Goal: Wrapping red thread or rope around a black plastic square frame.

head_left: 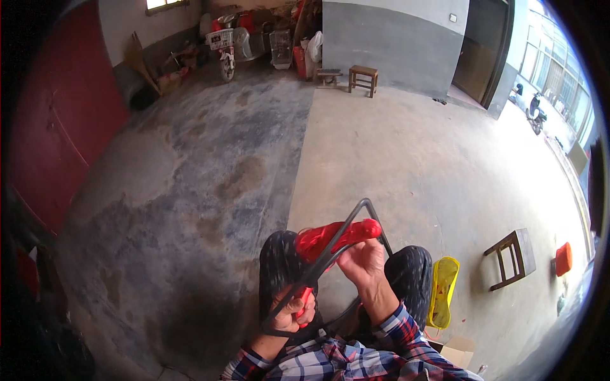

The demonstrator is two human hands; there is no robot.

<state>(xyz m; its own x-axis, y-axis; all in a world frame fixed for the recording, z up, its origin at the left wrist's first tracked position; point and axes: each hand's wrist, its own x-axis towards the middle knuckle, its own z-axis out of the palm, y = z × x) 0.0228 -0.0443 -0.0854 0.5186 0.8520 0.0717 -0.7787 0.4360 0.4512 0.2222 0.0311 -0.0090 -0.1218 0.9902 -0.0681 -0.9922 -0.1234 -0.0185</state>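
In front of my lap a black bent-bar frame [366, 202] stands tilted, its upper corner pointing away from me. A glossy red bundle [318, 240] lies across the bars; whether it is cord or plastic I cannot tell. My right hand [365, 265] is closed at the bundle's right end, with curled fingers pressed against it. Lower and to the left, my left hand [293, 312] is wrapped round a red handle-like piece [305, 302] beside the frame's lower corner. Most of that piece is hidden in the fist.
Close on my right are a yellow tray-like container [443, 293] and an open cardboard box [459, 350]. Further right stand a dark wooden stool [513, 259] and a red object [563, 259]. Another stool [363, 79], a bicycle with a basket [225, 54] and clutter line the far wall.
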